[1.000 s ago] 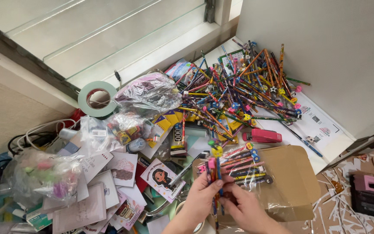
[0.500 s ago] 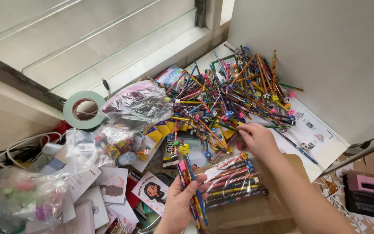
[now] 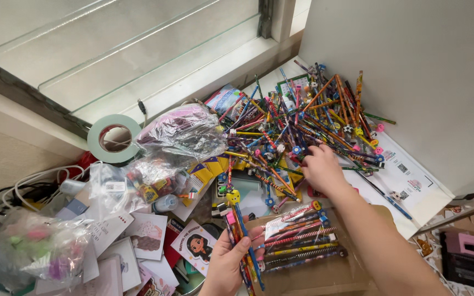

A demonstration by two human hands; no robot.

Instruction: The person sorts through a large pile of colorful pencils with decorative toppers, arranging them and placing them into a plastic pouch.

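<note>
A big heap of colourful pencils with small toppers lies against the white wall. My right hand reaches into the near edge of the heap, fingers curled among the pencils. My left hand holds a small bunch of pencils upright near the bottom of the view. Beside it a clear packet of pencils lies on a brown cardboard box.
A roll of pale green tape rests at the window sill. Clear plastic bags of small toys and a bag of trinkets lie at left, with cards and papers. White cables sit far left; a pink box at right.
My right hand left the bunch held in front of me and went up into the pencil heap. The left hand kept the bunch. The view shifted slightly.
</note>
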